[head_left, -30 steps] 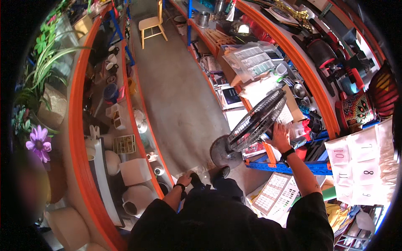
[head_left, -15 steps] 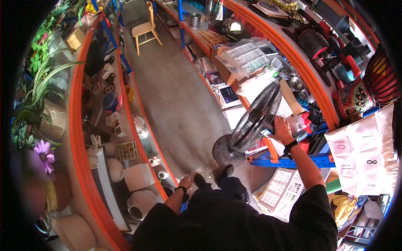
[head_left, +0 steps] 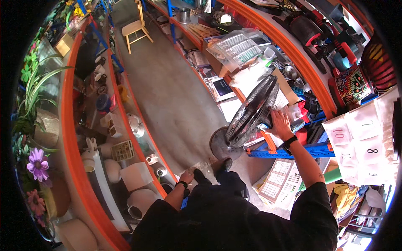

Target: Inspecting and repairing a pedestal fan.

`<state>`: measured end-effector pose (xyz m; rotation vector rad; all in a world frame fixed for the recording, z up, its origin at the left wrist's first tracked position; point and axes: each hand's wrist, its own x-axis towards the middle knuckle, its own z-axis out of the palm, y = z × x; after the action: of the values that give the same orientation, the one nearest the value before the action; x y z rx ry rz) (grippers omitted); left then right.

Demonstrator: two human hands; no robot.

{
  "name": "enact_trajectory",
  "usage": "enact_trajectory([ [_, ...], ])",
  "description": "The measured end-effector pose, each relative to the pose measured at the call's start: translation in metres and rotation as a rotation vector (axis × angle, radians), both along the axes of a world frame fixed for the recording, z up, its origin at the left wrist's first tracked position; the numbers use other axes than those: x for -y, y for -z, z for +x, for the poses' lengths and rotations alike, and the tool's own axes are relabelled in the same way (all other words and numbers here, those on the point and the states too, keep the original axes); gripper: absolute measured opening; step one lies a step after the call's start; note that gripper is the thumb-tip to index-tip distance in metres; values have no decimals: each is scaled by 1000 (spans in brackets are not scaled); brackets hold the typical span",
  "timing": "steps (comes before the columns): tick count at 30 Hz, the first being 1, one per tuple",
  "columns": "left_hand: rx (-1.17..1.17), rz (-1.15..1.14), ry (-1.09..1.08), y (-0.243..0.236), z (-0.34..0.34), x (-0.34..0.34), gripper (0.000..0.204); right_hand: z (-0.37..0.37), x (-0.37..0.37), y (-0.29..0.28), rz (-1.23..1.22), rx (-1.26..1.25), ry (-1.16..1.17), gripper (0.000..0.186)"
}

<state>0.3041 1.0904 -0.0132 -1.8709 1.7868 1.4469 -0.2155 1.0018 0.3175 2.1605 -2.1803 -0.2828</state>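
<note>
A black pedestal fan (head_left: 253, 111) stands on the aisle floor, its wire-caged head tilted and its round base (head_left: 224, 144) near my shoes. My right hand (head_left: 281, 125) reaches out to the back of the fan head, fingers stretched out and spread. It seems to rest against the fan, but the exact contact is hidden. A dark band circles that wrist. My left hand (head_left: 186, 176) hangs low beside my leg, near the lower left shelf. Its back faces up and most of its fingers are hidden.
Orange-edged racks line both sides. A wooden chair (head_left: 135, 28) stands far down the aisle. Clear plastic trays (head_left: 236, 48) and metal pots fill the right shelf; white vases (head_left: 140, 203) sit lower left. A printed chart (head_left: 278, 180) lies beneath the blue beam (head_left: 310, 151).
The whole view has shifted slightly, with the shelves and chair now farther left. My right hand stays at the back of the fan; my left hand remains low by my leg.
</note>
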Motion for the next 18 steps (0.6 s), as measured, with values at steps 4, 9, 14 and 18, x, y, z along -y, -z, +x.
enact_trajectory([
  [4,-12,41,5,6,2,-2,68,-5,4,6,-13,67,46,106],
  [9,-5,17,8,-4,0,-9,67,-34,-2,21,1,72,26,101],
  [14,21,46,9,0,10,-9,65,-39,-7,26,36,-29,-17,95],
  [18,11,46,17,-7,6,-5,64,-48,-6,22,67,-54,-97,89],
])
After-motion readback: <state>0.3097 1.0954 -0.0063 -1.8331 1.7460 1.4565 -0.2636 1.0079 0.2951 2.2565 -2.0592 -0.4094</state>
